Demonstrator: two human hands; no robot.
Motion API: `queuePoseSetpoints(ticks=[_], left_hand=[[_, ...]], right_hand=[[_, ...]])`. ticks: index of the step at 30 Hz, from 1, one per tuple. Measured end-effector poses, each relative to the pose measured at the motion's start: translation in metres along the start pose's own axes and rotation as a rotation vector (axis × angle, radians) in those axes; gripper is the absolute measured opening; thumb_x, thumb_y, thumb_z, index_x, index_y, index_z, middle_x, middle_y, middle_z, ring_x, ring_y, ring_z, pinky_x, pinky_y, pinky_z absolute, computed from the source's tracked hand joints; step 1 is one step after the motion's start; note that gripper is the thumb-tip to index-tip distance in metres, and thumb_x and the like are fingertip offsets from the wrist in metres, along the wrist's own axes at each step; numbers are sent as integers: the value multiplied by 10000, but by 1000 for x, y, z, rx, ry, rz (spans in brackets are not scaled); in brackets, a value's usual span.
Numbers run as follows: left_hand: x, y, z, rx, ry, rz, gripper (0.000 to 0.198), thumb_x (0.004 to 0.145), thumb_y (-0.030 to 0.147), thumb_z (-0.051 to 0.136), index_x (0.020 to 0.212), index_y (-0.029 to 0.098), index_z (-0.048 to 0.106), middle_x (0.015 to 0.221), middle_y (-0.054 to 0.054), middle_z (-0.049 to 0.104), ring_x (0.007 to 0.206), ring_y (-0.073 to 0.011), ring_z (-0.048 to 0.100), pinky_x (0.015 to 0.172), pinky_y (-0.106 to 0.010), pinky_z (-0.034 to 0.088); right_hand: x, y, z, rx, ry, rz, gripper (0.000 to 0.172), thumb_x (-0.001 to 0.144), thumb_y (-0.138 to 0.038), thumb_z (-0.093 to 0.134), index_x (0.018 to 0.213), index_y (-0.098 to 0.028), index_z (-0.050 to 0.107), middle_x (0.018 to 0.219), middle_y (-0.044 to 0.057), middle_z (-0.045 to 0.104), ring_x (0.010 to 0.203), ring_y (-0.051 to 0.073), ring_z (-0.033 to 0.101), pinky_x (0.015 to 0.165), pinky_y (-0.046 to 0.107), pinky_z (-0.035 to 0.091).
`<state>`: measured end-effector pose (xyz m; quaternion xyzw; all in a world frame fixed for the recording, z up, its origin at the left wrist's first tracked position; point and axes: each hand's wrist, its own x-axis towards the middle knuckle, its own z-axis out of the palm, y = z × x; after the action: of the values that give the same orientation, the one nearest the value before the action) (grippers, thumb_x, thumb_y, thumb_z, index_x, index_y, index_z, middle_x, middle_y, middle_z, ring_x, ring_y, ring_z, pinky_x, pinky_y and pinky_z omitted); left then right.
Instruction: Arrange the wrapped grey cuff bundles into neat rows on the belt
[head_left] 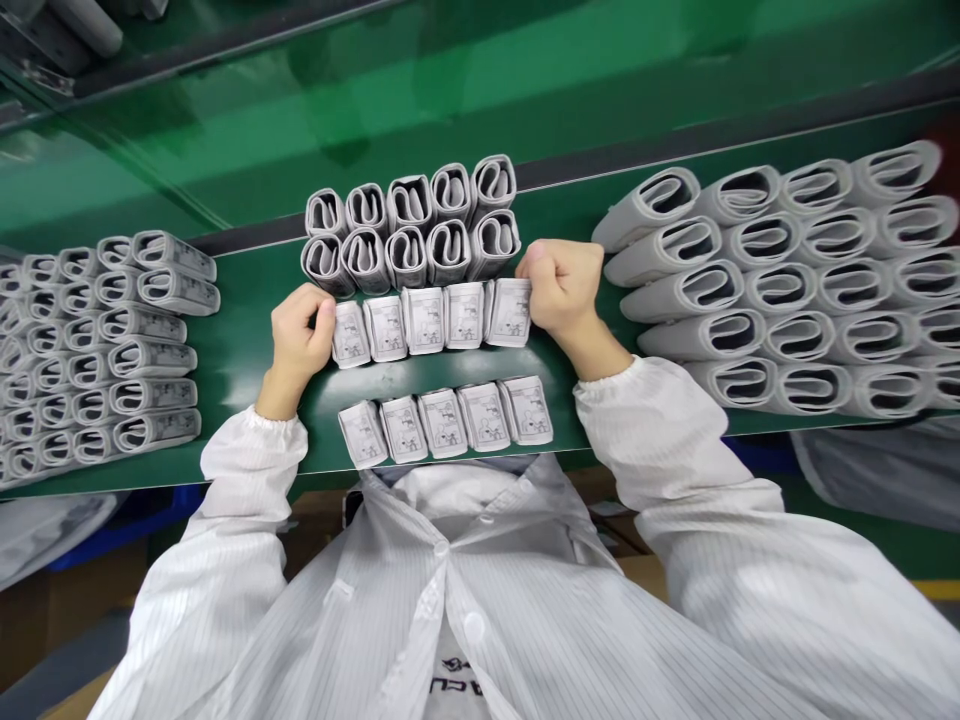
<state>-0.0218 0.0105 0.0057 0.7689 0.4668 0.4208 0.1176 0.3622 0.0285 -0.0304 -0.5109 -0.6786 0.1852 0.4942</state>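
- On the green surface, a row of five grey folded cuffs lies between the hands, long axes pointing toward the person.
- Left hand is curled closed against the row's left end; right hand is clenched at its right end.
- Each cuff's label shows printed diagrams; its writing is too small to read.
- Nearer the person sits a second row of cuffs; beyond, ten more cuffs stand on end, coils up.
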Motion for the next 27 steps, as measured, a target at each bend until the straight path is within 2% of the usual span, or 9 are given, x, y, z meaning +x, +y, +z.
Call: queuePoseSetpoints(ticks=[5,14,18,22,27], left_hand=[[0,0,0,-7,10,6,576,1191,641,501,777,252,595,739,-33,671,697,-192,626,686,-388,462],[0,-1,0,2,8,-10,600,1188,673,482,772,256,595,735,-31,664,693,-194,630,690,-386,473],[1,0,0,-2,9,2,591,1190,656,490,769,254,592,734,-32,667,692,-192,626,686,-386,468],[0,0,0,4,6,-17,609,1184,689,483,771,254,590,740,-34,650,699,-196,613,691,-393,469],[-4,-6,-1,-46,88,-54,589,1199,679,466,811,249,574,792,-21,594,726,-189,584,729,-395,473]], right_hand=[[0,0,0,1,5,-12,821,1142,-905,301,592,-310,433,567,36,466,523,229,460,593,471,411],[0,1,0,19,-9,-32,781,1175,-824,335,610,-302,468,593,44,506,548,236,492,629,480,450],[1,-1,0,28,2,-41,790,1174,-834,330,608,-296,452,579,42,505,530,228,482,608,473,422],[0,0,1,26,0,-22,797,1166,-847,330,602,-296,445,581,42,492,537,229,489,620,476,451],[-2,4,1,-7,-12,-2,778,1163,-855,312,634,-303,456,595,42,494,564,242,531,624,472,485]])
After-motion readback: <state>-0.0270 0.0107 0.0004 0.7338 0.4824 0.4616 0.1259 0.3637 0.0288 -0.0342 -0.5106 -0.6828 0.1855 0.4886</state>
